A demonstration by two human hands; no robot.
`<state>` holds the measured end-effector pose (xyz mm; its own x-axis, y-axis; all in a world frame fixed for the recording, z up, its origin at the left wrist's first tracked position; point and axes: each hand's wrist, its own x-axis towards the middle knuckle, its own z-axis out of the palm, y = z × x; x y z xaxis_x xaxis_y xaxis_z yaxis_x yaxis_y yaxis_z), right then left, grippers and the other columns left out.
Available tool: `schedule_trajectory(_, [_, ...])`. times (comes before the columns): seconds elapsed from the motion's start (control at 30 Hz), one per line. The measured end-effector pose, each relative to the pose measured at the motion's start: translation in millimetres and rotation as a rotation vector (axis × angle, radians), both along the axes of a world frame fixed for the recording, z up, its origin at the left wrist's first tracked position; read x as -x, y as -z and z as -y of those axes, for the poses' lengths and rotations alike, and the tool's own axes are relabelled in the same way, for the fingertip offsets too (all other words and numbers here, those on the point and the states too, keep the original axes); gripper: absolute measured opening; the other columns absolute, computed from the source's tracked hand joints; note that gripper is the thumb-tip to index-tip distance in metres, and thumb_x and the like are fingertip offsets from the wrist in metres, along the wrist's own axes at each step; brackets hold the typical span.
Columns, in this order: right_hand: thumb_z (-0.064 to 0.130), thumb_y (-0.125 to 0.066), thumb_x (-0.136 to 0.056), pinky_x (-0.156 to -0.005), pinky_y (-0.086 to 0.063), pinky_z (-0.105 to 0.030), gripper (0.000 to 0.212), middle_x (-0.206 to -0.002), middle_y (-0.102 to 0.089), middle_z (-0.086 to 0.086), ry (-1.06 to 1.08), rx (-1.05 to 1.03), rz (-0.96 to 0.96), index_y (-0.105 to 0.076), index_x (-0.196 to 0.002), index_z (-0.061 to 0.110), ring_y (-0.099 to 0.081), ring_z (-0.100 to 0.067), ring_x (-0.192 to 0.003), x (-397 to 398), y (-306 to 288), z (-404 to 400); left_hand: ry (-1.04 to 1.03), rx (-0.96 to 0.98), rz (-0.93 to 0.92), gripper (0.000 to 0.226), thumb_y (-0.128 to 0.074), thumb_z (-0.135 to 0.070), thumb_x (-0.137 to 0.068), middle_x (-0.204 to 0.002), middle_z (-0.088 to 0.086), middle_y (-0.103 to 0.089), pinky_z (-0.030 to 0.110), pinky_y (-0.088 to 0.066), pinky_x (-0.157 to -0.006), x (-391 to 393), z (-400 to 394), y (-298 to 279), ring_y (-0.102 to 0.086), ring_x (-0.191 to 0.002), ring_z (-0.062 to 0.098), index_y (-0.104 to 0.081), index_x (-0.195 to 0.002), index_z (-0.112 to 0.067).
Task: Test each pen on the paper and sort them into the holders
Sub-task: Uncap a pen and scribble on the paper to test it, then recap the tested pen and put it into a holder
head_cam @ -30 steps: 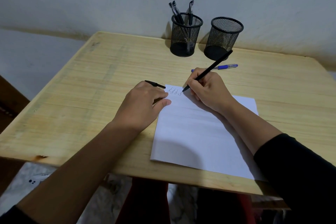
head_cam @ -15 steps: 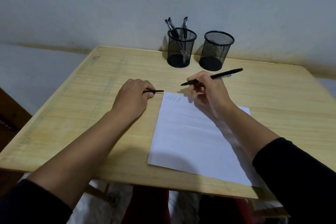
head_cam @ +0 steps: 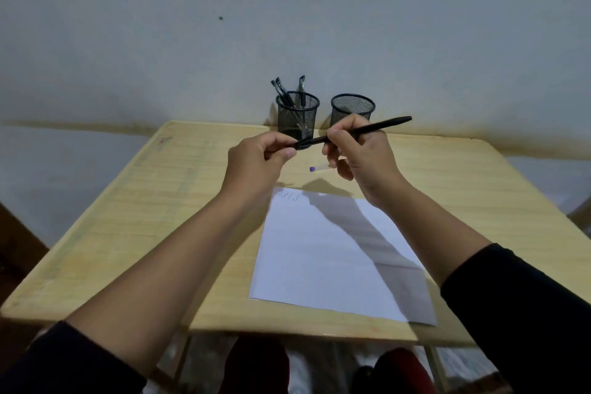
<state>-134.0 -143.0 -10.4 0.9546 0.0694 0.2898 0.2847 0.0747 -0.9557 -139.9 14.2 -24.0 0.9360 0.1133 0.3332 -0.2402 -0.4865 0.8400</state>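
Observation:
My right hand [head_cam: 358, 157] grips a black pen [head_cam: 380, 125] held level above the table. My left hand [head_cam: 259, 160] pinches the pen's black cap [head_cam: 302, 144] at the pen's tip end; the two hands meet in the air in front of the holders. A white paper [head_cam: 335, 256] with small scribbles at its top left corner lies on the wooden table [head_cam: 160, 217]. Two black mesh holders stand at the back: the left holder [head_cam: 297, 115] has three pens in it, the right holder [head_cam: 351, 107] looks empty. A blue-capped pen [head_cam: 319, 168] lies partly hidden behind my right hand.
A pale wall rises directly behind the holders. The table's front edge is close to my body, with my knees below it. Floor shows to the left of the table.
Both hands have lifted off the table. The right hand raised the pen from the paper and the left hand brought the cap up to the pen's tip. The camera tilted up.

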Motion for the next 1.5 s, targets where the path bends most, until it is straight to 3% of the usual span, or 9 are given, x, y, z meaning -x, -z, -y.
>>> schedule_trajectory(0.53, [0.0,-0.056,-0.089,-0.038,-0.027,-0.014,0.015,-0.055,-0.048,-0.005,-0.06,0.05,0.011,-0.057,-0.077,0.008,-0.041,-0.008,-0.04,26.8,9.5,21.1,0.14,0.094,-0.008,0.016,-0.062,-0.015,-0.084,-0.079,0.001,-0.071,0.02,-0.045,-0.07,24.9,23.4,5.3,-0.06,-0.072,0.009,-0.072,-0.088,-0.026])
schedule_trajectory(0.63, [0.006,-0.06,-0.088,-0.041,-0.034,-0.018,0.007,-0.068,-0.058,-0.003,-0.088,0.139,-0.037,-0.063,-0.094,0.009,-0.052,-0.01,-0.053,28.5,13.2,28.1,0.17,0.25,-0.069,0.016,-0.064,-0.015,-0.084,-0.076,-0.007,-0.067,0.009,-0.045,-0.068,24.2,19.0,7.3,-0.058,-0.065,-0.007,-0.065,-0.083,-0.03])
schedule_trajectory(0.73, [0.019,-0.069,-0.083,-0.054,-0.044,-0.018,0.041,-0.093,-0.063,-0.001,0.098,0.126,-0.027,-0.056,-0.121,0.022,-0.059,-0.013,-0.076,21.6,7.3,41.6,0.082,0.306,-0.029,0.02,-0.066,-0.014,-0.083,-0.076,-0.006,-0.062,0.026,-0.046,-0.078,13.9,9.1,-1.4,-0.056,-0.071,0.004,-0.057,-0.073,-0.029])
schedule_trajectory(0.83, [0.029,-0.073,-0.078,-0.081,-0.044,-0.012,0.051,-0.114,-0.062,0.004,0.336,0.4,0.192,-0.051,-0.123,0.039,-0.057,-0.009,-0.093,14.9,-8.7,51.8,0.054,0.213,0.025,0.02,-0.067,-0.017,-0.08,-0.073,-0.008,-0.062,0.028,-0.043,-0.075,2.8,4.6,-19.6,-0.052,-0.07,0.009,-0.058,-0.068,-0.03])
schedule_trajectory(0.97, [0.023,-0.073,-0.078,-0.071,-0.035,0.005,0.036,-0.106,-0.07,0.004,0.311,0.671,0.278,-0.068,-0.113,0.022,-0.055,0.005,-0.076,5.4,-27.1,39.0,0.087,0.104,0.056,0.011,-0.064,-0.021,-0.083,-0.084,-0.007,-0.065,0.017,-0.045,-0.073,-9.5,22.7,-47.5,-0.059,-0.077,0.006,-0.063,-0.09,-0.029])
schedule_trajectory(1.13, [0.02,-0.07,-0.08,-0.065,-0.042,-0.005,0.015,-0.085,-0.072,0.005,0.396,0.539,0.281,-0.073,-0.096,0.02,-0.06,-0.002,-0.07,-14.3,-36.5,29.3,0.163,0.106,0.076,0.024,-0.064,-0.022,-0.084,-0.079,-0.012,-0.065,0.016,-0.046,-0.07,-26.6,54.6,-74.6,-0.062,-0.079,0.002,-0.059,-0.107,-0.025])
schedule_trajectory(1.27, [0.017,-0.069,-0.08,-0.066,-0.042,-0.003,0.019,-0.087,-0.07,0.007,0.472,0.465,0.27,-0.071,-0.1,0.017,-0.059,0.01,-0.069,-41.6,-45.9,43.9,0.171,0.128,0.112,0.023,-0.061,-0.029,-0.086,-0.088,-0.006,-0.07,0.026,-0.049,-0.087,-55.9,71.1,-85.4,-0.064,-0.093,0.009,-0.061,-0.108,-0.026])
schedule_trajectory(1.33, [0.015,-0.068,-0.081,-0.068,-0.043,-0.005,0.022,-0.09,-0.07,0.003,0.511,0.409,0.248,-0.07,-0.103,0.016,-0.061,0.0,-0.075,-57.2,-50.2,54.9,0.154,0.085,0.114,0.026,-0.058,-0.03,-0.088,-0.099,-0.004,-0.069,0.016,-0.047,-0.088,-75.5,76.5,-80.9,-0.062,-0.096,0.006,-0.062,-0.112,-0.023])
schedule_trajectory(1.5, [0.018,-0.067,-0.08,-0.085,-0.055,-0.039,0.012,-0.085,-0.07,0.002,0.617,0.245,0.178,-0.067,-0.092,0.02,-0.068,-0.016,-0.084,-100.8,-58.8,81.9,0.126,-0.248,-0.001,0.043,-0.055,-0.032,-0.09,-0.134,0.003,-0.055,0.025,-0.032,-0.104,-117.8,89.3,-50.6,-0.048,-0.126,0.017,-0.052,-0.129,-0.015])
